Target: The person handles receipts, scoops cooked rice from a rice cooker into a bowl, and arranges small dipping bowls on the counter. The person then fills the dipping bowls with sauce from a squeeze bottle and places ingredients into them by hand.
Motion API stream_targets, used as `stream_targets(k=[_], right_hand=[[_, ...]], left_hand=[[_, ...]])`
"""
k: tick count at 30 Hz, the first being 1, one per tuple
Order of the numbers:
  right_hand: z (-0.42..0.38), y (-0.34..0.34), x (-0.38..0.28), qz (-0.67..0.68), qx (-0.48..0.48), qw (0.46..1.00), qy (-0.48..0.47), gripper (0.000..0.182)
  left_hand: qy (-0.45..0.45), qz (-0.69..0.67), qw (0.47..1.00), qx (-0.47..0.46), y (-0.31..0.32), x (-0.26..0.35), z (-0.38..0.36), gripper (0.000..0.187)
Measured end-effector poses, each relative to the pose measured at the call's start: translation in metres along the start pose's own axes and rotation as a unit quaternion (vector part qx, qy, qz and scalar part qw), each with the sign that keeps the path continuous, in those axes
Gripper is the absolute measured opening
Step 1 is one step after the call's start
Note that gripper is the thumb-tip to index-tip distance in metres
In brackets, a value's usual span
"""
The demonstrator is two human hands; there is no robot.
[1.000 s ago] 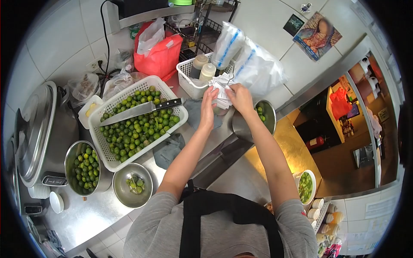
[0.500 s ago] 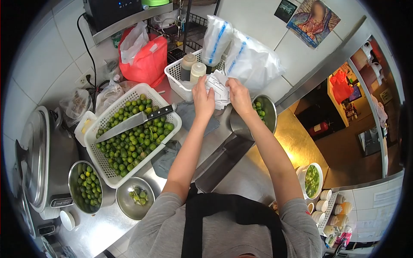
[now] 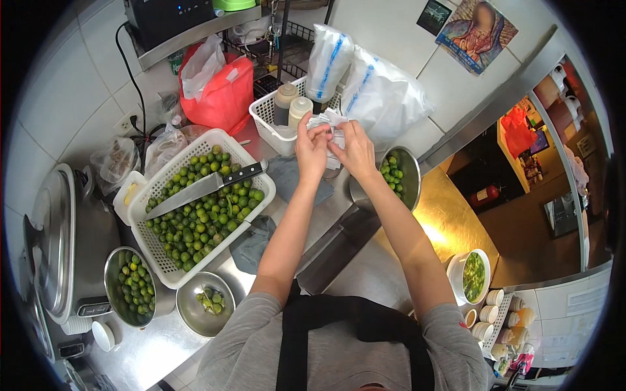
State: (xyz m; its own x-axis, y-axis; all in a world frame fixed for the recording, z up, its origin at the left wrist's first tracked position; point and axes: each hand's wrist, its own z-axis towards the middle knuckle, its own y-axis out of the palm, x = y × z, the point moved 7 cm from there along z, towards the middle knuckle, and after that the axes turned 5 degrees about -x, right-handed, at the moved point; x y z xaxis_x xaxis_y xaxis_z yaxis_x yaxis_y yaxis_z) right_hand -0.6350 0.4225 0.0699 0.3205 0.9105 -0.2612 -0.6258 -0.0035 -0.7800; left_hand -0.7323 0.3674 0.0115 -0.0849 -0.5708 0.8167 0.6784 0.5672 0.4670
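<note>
Both hands are together at the centre top, around a bunch of white paper slips (image 3: 334, 118). My left hand (image 3: 313, 148) has its fingers curled on the left side of the papers, close to a pale squeeze bottle (image 3: 300, 109). Fingers of my right hand (image 3: 354, 150) are closed on the right side of the papers. Part of the bunch is hidden behind the fingers. A white basket (image 3: 266, 117) with bottles stands just behind the hands. To the right of my right hand is a metal bowl (image 3: 409, 171) with green limes.
A white crate (image 3: 171, 277) of limes holds a knife (image 3: 189, 194) lying across it. Nearby are a metal pot (image 3: 112, 287) of limes, a bowl (image 3: 189, 311) with lime pieces, a grey cloth (image 3: 251, 244), a red bag (image 3: 218, 98) and a white bowl (image 3: 456, 280) of greens.
The right hand has shifted slightly down and inward over the papers, and its fingers are more bent. The left fingers have curled inward. Less of the papers shows now.
</note>
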Motion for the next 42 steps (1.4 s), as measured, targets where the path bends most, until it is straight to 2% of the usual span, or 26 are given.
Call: stream_targets(k=[3, 4, 9, 11, 12, 16, 18, 20, 22, 24, 28, 30, 31, 34, 36, 37, 39, 42], right_hand=[[0.006, -0.002, 0.002, -0.011, 0.027, 1.000, -0.010, 0.019], [0.009, -0.006, 0.002, -0.015, 0.042, 0.999, -0.014, 0.014], [0.019, -0.019, 0.005, 0.017, 0.044, 0.999, -0.017, 0.007], [0.018, -0.019, 0.008, 0.038, 0.035, 0.999, -0.011, 0.006], [0.018, -0.020, 0.009, 0.037, 0.035, 0.999, -0.010, 0.006], [0.019, -0.023, 0.013, 0.062, 0.039, 0.997, -0.027, 0.007], [0.020, -0.025, 0.012, 0.067, 0.039, 0.997, -0.028, 0.007], [0.020, -0.026, 0.013, 0.079, 0.010, 0.997, 0.001, 0.009], [0.021, -0.028, 0.010, 0.073, 0.028, 0.997, -0.017, 0.008], [0.019, -0.031, 0.009, 0.067, 0.048, 0.996, -0.035, 0.007], [0.018, -0.033, 0.006, 0.049, 0.033, 0.998, -0.039, 0.008], [0.017, -0.031, 0.007, 0.049, 0.030, 0.998, -0.040, 0.009], [0.018, -0.032, 0.006, 0.051, 0.036, 0.997, -0.044, 0.009], [0.019, -0.034, 0.005, 0.054, 0.039, 0.997, -0.045, 0.008], [0.018, -0.034, 0.004, 0.055, 0.034, 0.997, -0.041, 0.007], [0.018, -0.035, 0.003, 0.048, 0.034, 0.998, -0.038, 0.006], [0.018, -0.037, 0.001, 0.042, 0.033, 0.998, -0.034, 0.005], [0.018, -0.043, -0.003, 0.020, 0.055, 0.997, -0.048, 0.005]], left_hand=[[0.009, -0.012, 1.000, 0.011, -0.015, 0.008, 0.005, 0.043], [0.004, -0.011, 0.999, 0.032, -0.021, 0.014, 0.002, 0.036], [-0.006, 0.060, 0.998, 0.019, -0.029, -0.005, -0.018, 0.019], [-0.023, 0.206, 0.978, 0.016, -0.025, -0.004, -0.026, 0.020], [-0.021, 0.207, 0.978, 0.015, -0.025, -0.007, -0.025, 0.027], [-0.029, 0.152, 0.988, 0.028, -0.017, -0.015, -0.021, 0.030], [-0.025, 0.156, 0.987, 0.001, -0.012, -0.021, -0.017, 0.035], [-0.028, 0.147, 0.989, -0.004, -0.010, -0.027, -0.012, 0.034], [-0.030, 0.139, 0.990, -0.008, -0.008, -0.027, -0.012, 0.034], [-0.103, 0.080, 0.991, -0.005, -0.005, -0.032, -0.013, 0.034], [-0.090, 0.076, 0.993, 0.029, -0.004, -0.006, -0.011, 0.034], [-0.140, 0.124, 0.981, -0.051, 0.000, -0.015, 0.000, 0.036], [-0.138, 0.125, 0.981, -0.051, 0.001, -0.017, 0.002, 0.036], [-0.147, 0.134, 0.979, -0.049, 0.005, -0.022, 0.002, 0.032], [-0.133, 0.133, 0.982, -0.018, 0.003, -0.019, -0.003, 0.016], [-0.133, 0.132, 0.982, -0.017, 0.000, -0.023, -0.003, 0.016], [-0.150, 0.070, 0.986, -0.025, -0.002, -0.033, -0.004, 0.013], [-0.159, 0.054, 0.984, -0.061, -0.001, -0.038, -0.006, 0.010]])
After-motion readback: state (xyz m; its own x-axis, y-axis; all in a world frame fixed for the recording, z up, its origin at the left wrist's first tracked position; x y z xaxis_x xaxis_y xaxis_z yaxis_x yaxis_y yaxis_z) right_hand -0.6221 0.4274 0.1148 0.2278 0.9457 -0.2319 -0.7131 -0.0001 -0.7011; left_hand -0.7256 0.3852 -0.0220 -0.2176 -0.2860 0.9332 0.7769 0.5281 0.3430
